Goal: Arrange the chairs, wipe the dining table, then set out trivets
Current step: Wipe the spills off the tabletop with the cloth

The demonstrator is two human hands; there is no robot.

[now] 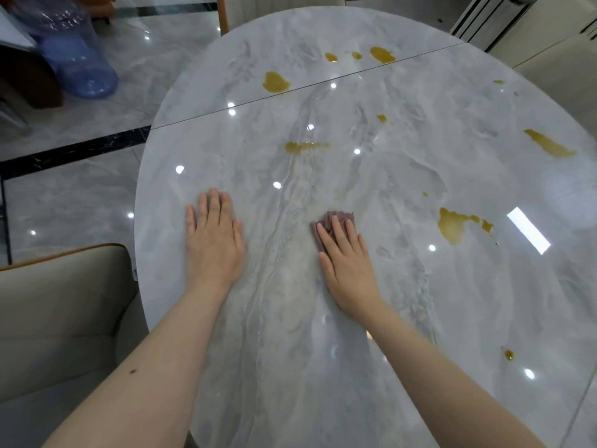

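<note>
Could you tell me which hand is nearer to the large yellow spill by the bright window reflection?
Right. The right hand, flat on the cloth, lies just left of the spill; the left hand rests beyond it.

Off-task stuff: translucent blue water jug (69, 50) lying tilted on the floor, top left, blurred. Glossy grey marble-look floor tiles (74, 202) with a black inlay strip (77, 153) running left of frame. White slatted unit (484, 17) top right, too cropped to identify
</note>
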